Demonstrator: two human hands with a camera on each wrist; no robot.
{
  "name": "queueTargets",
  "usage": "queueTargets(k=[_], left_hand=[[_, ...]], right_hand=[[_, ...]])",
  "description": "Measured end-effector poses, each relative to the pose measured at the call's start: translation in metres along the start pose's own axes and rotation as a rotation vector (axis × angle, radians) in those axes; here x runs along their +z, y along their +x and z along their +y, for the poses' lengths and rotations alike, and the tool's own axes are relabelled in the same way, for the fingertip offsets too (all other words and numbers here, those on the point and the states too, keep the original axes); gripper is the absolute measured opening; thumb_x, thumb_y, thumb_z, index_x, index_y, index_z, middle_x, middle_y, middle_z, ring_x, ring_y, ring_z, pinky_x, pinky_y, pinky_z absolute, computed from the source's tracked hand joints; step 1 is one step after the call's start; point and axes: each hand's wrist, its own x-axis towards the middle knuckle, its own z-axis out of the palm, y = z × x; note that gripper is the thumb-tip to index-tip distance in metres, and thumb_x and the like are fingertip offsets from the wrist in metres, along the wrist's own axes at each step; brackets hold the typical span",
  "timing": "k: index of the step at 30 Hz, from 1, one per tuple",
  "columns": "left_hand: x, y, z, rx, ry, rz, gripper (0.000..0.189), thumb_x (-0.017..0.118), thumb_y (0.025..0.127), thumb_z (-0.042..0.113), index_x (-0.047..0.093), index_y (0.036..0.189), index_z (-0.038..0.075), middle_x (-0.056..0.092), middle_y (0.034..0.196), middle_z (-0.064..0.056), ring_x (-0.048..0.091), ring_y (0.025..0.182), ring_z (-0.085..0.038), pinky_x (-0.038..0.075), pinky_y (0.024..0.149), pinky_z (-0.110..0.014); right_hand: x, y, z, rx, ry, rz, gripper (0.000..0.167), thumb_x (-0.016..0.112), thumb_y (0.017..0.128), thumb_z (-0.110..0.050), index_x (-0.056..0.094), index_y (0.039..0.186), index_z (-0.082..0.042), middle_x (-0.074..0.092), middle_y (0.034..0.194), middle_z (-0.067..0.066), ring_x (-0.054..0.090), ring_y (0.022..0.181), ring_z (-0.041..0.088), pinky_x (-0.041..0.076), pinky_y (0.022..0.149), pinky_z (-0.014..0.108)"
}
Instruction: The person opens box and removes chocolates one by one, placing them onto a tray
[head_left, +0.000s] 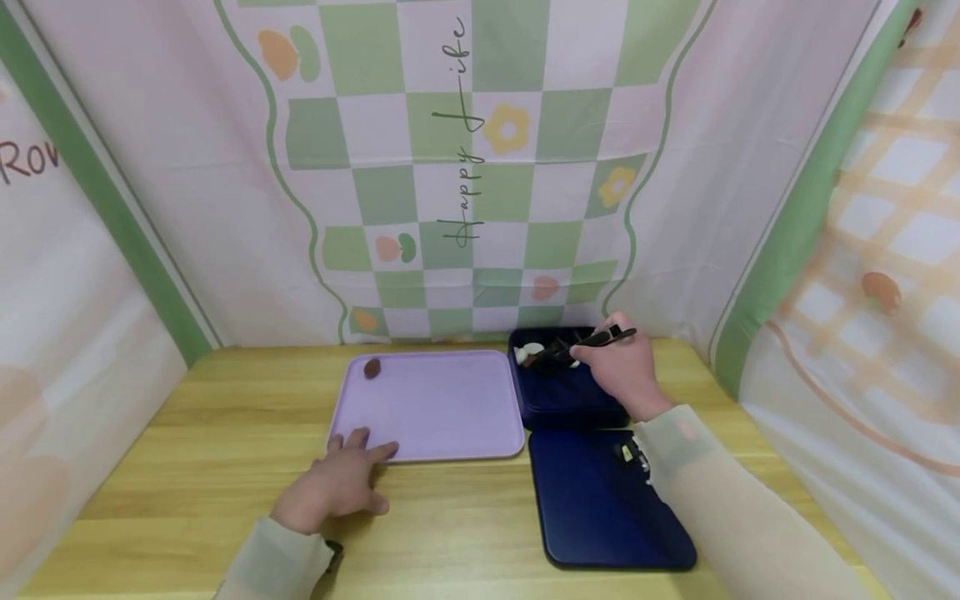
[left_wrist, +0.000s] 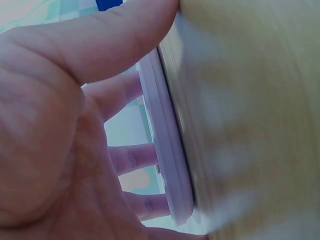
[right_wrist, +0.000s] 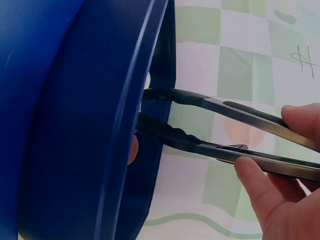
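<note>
My right hand (head_left: 622, 375) grips a pair of tongs (head_left: 613, 336), metal arms with black scalloped ends. Those ends dip into a dark blue box (head_left: 573, 412), among a white piece (head_left: 532, 350) and some brown bits. In the right wrist view the tongs' arms stand apart, and the box wall (right_wrist: 95, 120) hides the tips. My left hand (head_left: 333, 487) rests at the near left corner of a lilac tray (head_left: 442, 404), fingers spread over its rim (left_wrist: 167, 140) and thumb held out to the side. A small brown oval piece (head_left: 372, 367) lies in the tray's far left corner.
A dark blue lid (head_left: 600, 508) lies flat in front of the box, partly under the right sleeve (head_left: 735, 492). The tray sits directly left of the box on a wooden table (head_left: 210, 433). Patterned cloth (head_left: 502, 183) hangs behind and along both sides.
</note>
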Motion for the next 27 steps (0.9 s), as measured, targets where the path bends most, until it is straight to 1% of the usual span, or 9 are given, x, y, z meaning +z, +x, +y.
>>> queueTargets(k=[6,8,10,12,17,18,20,24,27], left_hand=[[0.001,0.001,0.0,-0.005,0.001,-0.012,0.082,0.087,0.073,0.032,0.053,0.146,0.019,0.027,0.153,-0.031,0.018,0.134,-0.064,0.025,0.092,-0.084],[0.001,0.001,0.001,-0.009,-0.002,-0.016,0.082,0.087,0.073,0.031,0.053,0.146,0.019,0.027,0.153,-0.031,0.017,0.135,-0.064,0.024,0.093,-0.084],[0.001,0.001,0.001,-0.01,0.0,-0.016,0.082,0.087,0.073,0.031,0.053,0.146,0.019,0.027,0.153,-0.031,0.017,0.134,-0.064,0.024,0.093,-0.084],[0.0,0.001,0.001,-0.01,0.001,-0.013,0.082,0.087,0.073,0.031,0.053,0.147,0.019,0.027,0.153,-0.031,0.017,0.135,-0.064,0.024,0.092,-0.084],[-0.001,0.0,0.002,-0.007,-0.003,-0.013,0.082,0.087,0.073,0.031,0.053,0.147,0.02,0.027,0.154,-0.031,0.017,0.135,-0.064,0.024,0.093,-0.084],[0.0,0.0,0.002,-0.008,-0.005,-0.014,0.082,0.087,0.073,0.032,0.053,0.147,0.02,0.027,0.154,-0.031,0.017,0.135,-0.064,0.024,0.092,-0.084],[0.0,-0.001,0.002,-0.01,-0.007,-0.014,0.083,0.087,0.072,0.032,0.053,0.147,0.02,0.027,0.154,-0.031,0.017,0.135,-0.064,0.023,0.092,-0.085],[0.0,-0.001,0.002,-0.017,-0.006,-0.014,0.083,0.087,0.072,0.032,0.053,0.146,0.02,0.027,0.154,-0.03,0.017,0.136,-0.063,0.023,0.092,-0.085],[0.0,0.0,0.001,-0.013,-0.006,-0.013,0.082,0.087,0.072,0.032,0.053,0.146,0.02,0.027,0.154,-0.03,0.017,0.135,-0.063,0.023,0.092,-0.085]], right_hand=[[-0.003,0.001,0.001,-0.002,-0.012,0.0,0.036,0.081,0.08,-0.024,0.053,0.096,-0.007,0.061,0.091,0.012,0.057,0.075,0.03,0.048,0.066,0.041],[-0.005,0.003,0.003,0.004,-0.041,0.02,0.038,0.082,0.08,-0.025,0.053,0.095,-0.006,0.06,0.09,0.012,0.057,0.075,0.03,0.047,0.066,0.041],[-0.008,0.005,0.006,0.056,-0.036,0.071,0.04,0.083,0.078,-0.027,0.054,0.095,-0.005,0.061,0.088,0.012,0.057,0.073,0.029,0.049,0.065,0.037],[-0.013,0.007,0.009,0.156,0.085,0.116,0.041,0.085,0.077,-0.022,0.056,0.099,-0.005,0.063,0.09,0.011,0.063,0.075,0.029,0.054,0.066,0.033],[-0.028,0.009,0.019,0.433,0.662,0.23,0.048,0.085,0.074,-0.002,0.058,0.114,-0.008,0.067,0.103,0.007,0.073,0.084,0.024,0.06,0.069,0.03],[-0.031,0.009,0.021,0.47,0.731,0.238,0.049,0.086,0.074,-0.001,0.06,0.115,-0.008,0.068,0.104,0.005,0.073,0.085,0.023,0.06,0.063,0.027],[-0.035,0.009,0.023,0.518,0.813,0.244,0.048,0.088,0.074,-0.004,0.062,0.114,-0.009,0.071,0.102,0.003,0.073,0.085,0.022,0.054,0.046,0.024],[-0.034,0.006,0.016,0.555,0.916,0.23,0.039,0.091,0.072,-0.011,0.069,0.104,-0.006,0.074,0.091,0.005,0.073,0.086,0.023,0.041,0.032,0.024],[-0.022,0.006,0.006,0.532,0.987,0.245,0.032,0.091,0.071,-0.008,0.073,0.097,-0.003,0.073,0.086,0.007,0.073,0.084,0.024,0.055,0.048,0.025]])
